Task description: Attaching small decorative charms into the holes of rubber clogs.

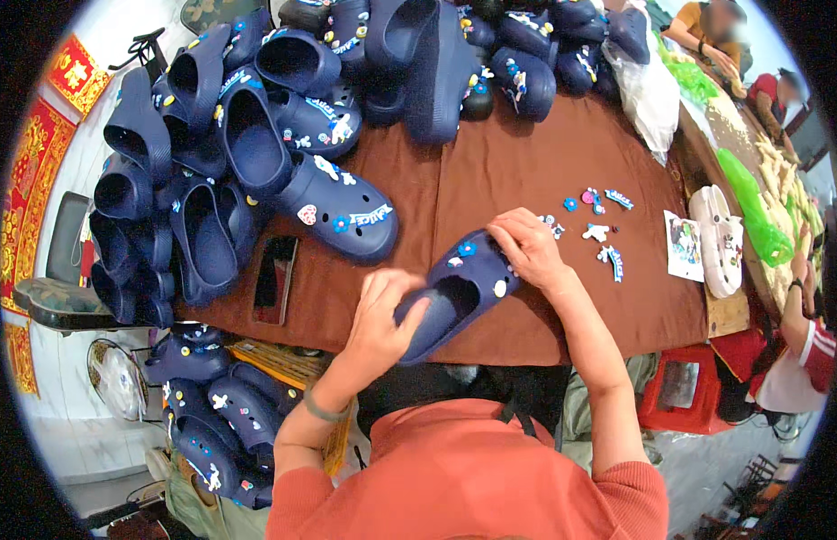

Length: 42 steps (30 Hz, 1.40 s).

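Forearms (598, 337) are converging over the brown table's (634, 310) near edge. Right hand (532, 252) is gripping the clog's (479, 281) toe; left hand (376, 322) is blurring by its heel, grip unclear.

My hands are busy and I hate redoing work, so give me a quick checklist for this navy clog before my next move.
1. Right hand on the navy clog: ok, at the toe end.
2. Left hand firmly on the heel end: cannot tell, it is blurred.
3. Charms on the clog fully seated: cannot tell, some may be hidden by fingers.
4. Loose charms apart from the clog: ok, on the brown cloth to the right.
5. Picture card uncovered: ok, beside the white clog.
6. Phone clear of both hands: ok, to the left.
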{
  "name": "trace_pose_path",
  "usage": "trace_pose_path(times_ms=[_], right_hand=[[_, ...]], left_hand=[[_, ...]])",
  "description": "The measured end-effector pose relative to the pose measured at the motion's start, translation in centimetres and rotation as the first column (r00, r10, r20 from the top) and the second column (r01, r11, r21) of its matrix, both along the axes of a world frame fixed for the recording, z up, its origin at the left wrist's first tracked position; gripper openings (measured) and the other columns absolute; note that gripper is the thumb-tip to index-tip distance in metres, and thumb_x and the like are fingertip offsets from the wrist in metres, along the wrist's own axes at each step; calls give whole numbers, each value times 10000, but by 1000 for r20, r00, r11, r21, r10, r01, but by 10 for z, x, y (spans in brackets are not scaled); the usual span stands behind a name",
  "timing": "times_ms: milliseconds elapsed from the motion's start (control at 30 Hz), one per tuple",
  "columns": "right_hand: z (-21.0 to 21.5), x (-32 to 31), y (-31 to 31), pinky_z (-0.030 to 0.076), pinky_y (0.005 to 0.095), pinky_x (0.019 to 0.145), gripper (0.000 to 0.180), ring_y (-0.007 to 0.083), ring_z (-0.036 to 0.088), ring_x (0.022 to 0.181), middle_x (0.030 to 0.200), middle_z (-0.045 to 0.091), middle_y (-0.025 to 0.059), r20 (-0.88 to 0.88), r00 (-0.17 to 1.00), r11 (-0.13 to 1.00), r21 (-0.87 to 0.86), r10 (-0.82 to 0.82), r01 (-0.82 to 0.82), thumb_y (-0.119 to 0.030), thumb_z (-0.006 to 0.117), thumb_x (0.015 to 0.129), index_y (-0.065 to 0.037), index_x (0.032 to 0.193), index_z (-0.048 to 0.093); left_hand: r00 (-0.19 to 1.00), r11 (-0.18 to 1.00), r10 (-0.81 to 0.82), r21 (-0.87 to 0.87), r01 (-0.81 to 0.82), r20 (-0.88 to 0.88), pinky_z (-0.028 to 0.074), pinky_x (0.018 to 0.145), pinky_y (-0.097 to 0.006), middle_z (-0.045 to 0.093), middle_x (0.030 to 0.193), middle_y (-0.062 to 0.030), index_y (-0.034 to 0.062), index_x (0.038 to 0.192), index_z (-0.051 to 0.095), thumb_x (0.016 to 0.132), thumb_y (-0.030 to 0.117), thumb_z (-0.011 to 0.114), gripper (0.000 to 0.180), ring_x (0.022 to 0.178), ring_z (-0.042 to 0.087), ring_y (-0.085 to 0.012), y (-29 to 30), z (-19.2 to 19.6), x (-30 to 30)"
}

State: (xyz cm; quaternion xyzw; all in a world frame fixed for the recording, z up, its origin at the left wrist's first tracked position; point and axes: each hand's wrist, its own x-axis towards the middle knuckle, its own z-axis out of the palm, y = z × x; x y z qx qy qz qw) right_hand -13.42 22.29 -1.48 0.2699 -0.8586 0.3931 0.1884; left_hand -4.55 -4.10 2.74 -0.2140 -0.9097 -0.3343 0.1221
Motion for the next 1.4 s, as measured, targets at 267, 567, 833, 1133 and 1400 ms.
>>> trace_pose_path(times_ms=[267, 567, 833, 1133, 1400], right_hand=[[18, -2, -16, 424, 402, 652, 251, 293, 507, 703, 691, 508, 104, -174, 982, 977, 210, 72, -35, -217, 673, 818, -49, 673, 554], [7, 3, -11, 438, 416, 504, 386, 314, 563, 537, 564, 554, 126, -164, 981, 990, 88, -99, 115, -268, 637, 857, -57, 547, 547], [2, -11, 27, 448, 433, 553, 444, 348, 585, 587, 629, 592, 171, 336, 848, 907, 53, -410, 417, -392, 568, 904, -32, 646, 604], [25, -4, 17, 460, 389, 848, 247, 311, 584, 970, 970, 654, 108, -101, 992, 978, 205, 70, -48, -241, 551, 901, -32, 815, 651], [23, 19, -23, 499, 415, 730, 215, 316, 598, 854, 769, 590, 131, 83, 989, 983, 127, 125, -135, -234, 624, 871, -29, 809, 639]], left_hand=[[882, 947, -229, 305, 103, 413, 436, 930, -375, 570, 1155, -259, -53, 1160, 557, 962, 241, 513, 357, 1093, 569, -335, 31, -4, 14], [533, 545, -610, 799, -256, 587, 404, 980, -319, 550, 1215, -40, -6, 1295, 484, 982, 211, 508, 382, 1113, 509, -129, 81, -25, -21], [612, 632, -549, 762, -143, 569, 427, 929, -292, 600, 1128, -36, -16, 1193, 566, 962, 147, 476, 297, 1030, 545, -128, 82, -39, -14], [609, 763, -503, 646, -20, 613, 440, 804, -277, 623, 967, 4, 9, 1096, 631, 958, 213, 503, 278, 890, 544, -106, 78, -34, -11], [641, 787, -442, 615, -59, 627, 439, 719, -271, 590, 936, 8, 6, 1059, 603, 951, 209, 494, 254, 844, 524, -89, 80, -35, -11]])
